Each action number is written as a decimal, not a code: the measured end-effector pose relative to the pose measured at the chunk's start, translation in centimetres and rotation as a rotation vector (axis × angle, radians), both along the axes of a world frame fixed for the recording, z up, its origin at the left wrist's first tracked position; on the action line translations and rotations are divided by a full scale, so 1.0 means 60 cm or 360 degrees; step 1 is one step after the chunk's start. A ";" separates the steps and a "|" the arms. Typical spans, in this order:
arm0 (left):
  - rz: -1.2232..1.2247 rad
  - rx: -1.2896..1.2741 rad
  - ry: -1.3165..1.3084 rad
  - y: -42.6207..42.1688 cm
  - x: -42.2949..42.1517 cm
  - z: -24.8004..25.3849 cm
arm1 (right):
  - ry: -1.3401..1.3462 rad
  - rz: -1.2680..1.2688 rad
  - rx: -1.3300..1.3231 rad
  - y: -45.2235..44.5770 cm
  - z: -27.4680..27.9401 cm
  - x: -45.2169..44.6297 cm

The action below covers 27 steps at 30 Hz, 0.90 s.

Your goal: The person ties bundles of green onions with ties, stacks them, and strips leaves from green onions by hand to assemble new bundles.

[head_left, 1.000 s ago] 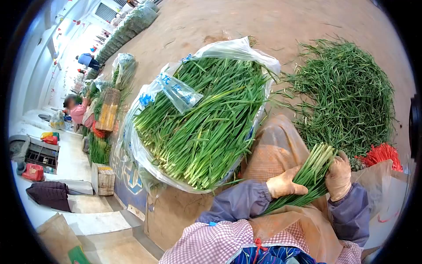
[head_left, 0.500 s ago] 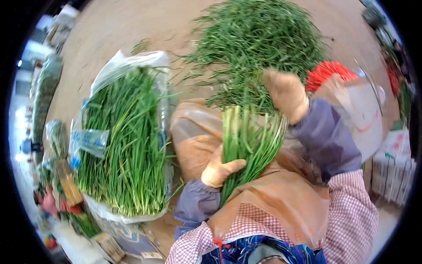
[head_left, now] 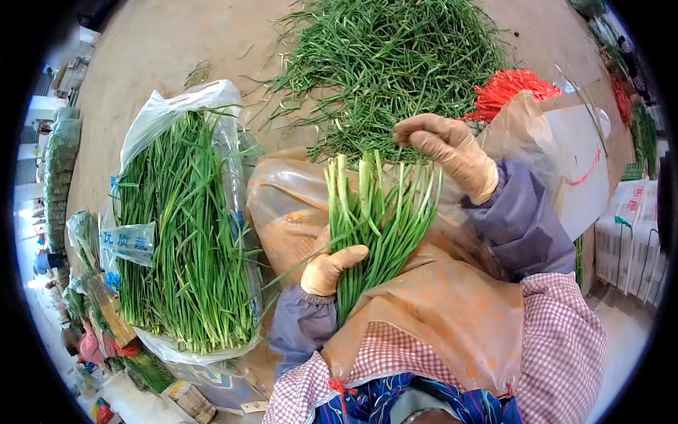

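Observation:
My left hand (head_left: 330, 271), in a pale glove, is wrapped round a bunch of garlic chives (head_left: 378, 226) resting over my lap. The bunch's pale stem ends point away from me, uneven in height. Above and right of those ends is my gloved right hand (head_left: 452, 152), apart from the bunch. Its fingers are bent and drawn together with the thumb; anything between the tips is too small to make out. To the left, a plastic-lined stack of garlic chives (head_left: 187, 233) lies beside my knee.
A large loose heap of green leaves (head_left: 395, 71) covers the floor ahead. Red ties (head_left: 512, 92) lie at the right, by a white board (head_left: 579, 162). A plastic apron (head_left: 438, 318) covers my lap. White boxes (head_left: 628, 240) stand far right.
My right hand has shifted slightly left and its blur is gone. The view has turned a little, so the scene sits further left. My left hand still grips the chives.

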<state>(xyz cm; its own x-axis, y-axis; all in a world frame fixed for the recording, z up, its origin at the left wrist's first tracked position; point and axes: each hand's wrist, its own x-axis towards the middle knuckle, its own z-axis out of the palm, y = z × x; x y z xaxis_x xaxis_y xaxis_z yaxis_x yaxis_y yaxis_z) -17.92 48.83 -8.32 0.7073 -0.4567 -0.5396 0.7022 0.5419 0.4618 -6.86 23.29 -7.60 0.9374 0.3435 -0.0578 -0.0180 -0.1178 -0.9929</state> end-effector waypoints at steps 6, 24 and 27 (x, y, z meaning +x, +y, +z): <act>0.0077 -0.0064 -0.0012 0.008 -0.004 -0.009 | -0.0447 0.0628 -0.0784 0.033 0.005 -0.004; -0.0259 0.0442 -0.0555 -0.021 0.023 0.028 | 0.0869 -0.0237 0.1584 0.089 -0.041 -0.116; -0.0311 0.0523 -0.0609 -0.022 0.034 0.026 | 0.0863 -0.0305 0.1607 0.123 -0.021 -0.092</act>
